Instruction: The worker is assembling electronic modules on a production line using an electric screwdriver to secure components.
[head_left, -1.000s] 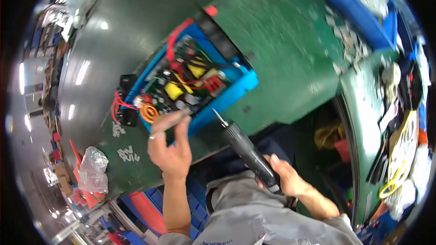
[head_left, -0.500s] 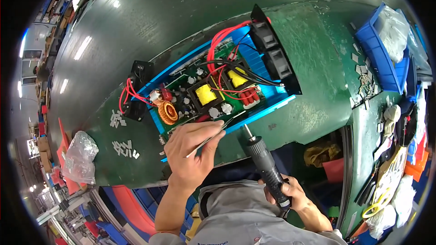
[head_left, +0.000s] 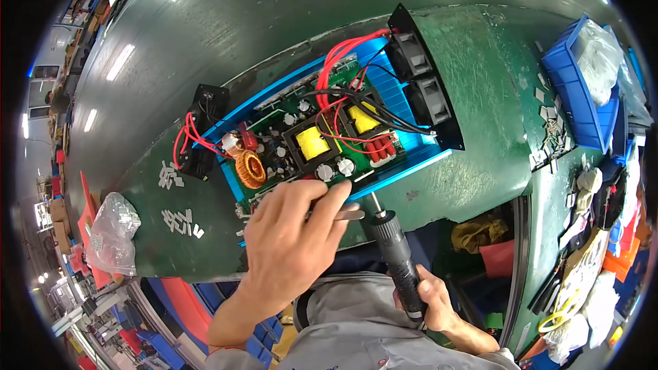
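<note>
A blue open metal case (head_left: 401, 170) holds a green circuit board with two yellow-wrapped transformers (head_left: 312, 143), a copper-wound ring coil (head_left: 251, 169) and red and black wires. My left hand (head_left: 291, 236) reaches over the case's near edge, fingers bent. Metal tweezers (head_left: 350, 214) are gripped in it, one end sticking out to the right; their other end is hidden. My right hand (head_left: 436, 299) is wrapped round a black electric screwdriver (head_left: 397, 260). The bit points up, close to the case's near wall; whether it touches cannot be told.
A black end panel with two fans (head_left: 428, 96) stands at the case's right; another black panel (head_left: 205, 106) lies at its left. Small grey pieces (head_left: 179, 221) lie left. A blue bin (head_left: 582, 85) with bags stands right. A clear plastic bag (head_left: 114, 234) sits at the left edge.
My left hand has turned over and moved nearer the board, swinging the tweezers' end to the right. My right hand and the screwdriver have shifted only slightly.
</note>
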Available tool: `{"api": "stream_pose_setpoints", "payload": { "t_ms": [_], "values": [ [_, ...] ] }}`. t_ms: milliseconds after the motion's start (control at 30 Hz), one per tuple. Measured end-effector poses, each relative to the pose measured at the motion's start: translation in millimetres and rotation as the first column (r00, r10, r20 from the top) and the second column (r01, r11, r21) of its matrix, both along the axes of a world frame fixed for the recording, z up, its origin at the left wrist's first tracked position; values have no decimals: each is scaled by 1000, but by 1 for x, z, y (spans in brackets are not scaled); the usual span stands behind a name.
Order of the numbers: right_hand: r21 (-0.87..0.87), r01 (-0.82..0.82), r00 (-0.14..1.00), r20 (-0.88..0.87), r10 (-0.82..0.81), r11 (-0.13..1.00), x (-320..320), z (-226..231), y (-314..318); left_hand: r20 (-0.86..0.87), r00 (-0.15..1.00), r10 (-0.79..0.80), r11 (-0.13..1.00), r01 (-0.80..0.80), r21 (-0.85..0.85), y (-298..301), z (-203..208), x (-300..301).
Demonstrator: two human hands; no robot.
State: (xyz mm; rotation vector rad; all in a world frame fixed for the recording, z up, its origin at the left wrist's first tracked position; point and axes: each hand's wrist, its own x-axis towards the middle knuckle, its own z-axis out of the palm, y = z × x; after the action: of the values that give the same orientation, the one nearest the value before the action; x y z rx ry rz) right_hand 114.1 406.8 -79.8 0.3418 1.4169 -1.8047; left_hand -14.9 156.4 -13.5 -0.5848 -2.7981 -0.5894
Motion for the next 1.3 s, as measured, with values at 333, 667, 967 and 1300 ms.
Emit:
{"api": "stream_pose_setpoints", "payload": {
  "t_ms": [333, 667, 967, 1300],
  "values": [
    [48, -12, 998, -67, 15, 999, 1, 1, -1, 48, 993, -105, 956, 114, -271, 6, 2, -6],
    [-303, 114, 957, 290, -22, 946, -11, -11, -6, 96, 967, -236, 918, 254, -305, -5, 7, -17],
    [89, 273, 959, -100, -264, 958, 17, -31, 4, -106, 994, -27, 997, 35, 76, -30, 7, 9],
    [86, 470, 875, -180, -450, 878, 29, -49, -6, 172, 807, 565, 756, -590, 285, -127, -20, 87]
  ]
}}
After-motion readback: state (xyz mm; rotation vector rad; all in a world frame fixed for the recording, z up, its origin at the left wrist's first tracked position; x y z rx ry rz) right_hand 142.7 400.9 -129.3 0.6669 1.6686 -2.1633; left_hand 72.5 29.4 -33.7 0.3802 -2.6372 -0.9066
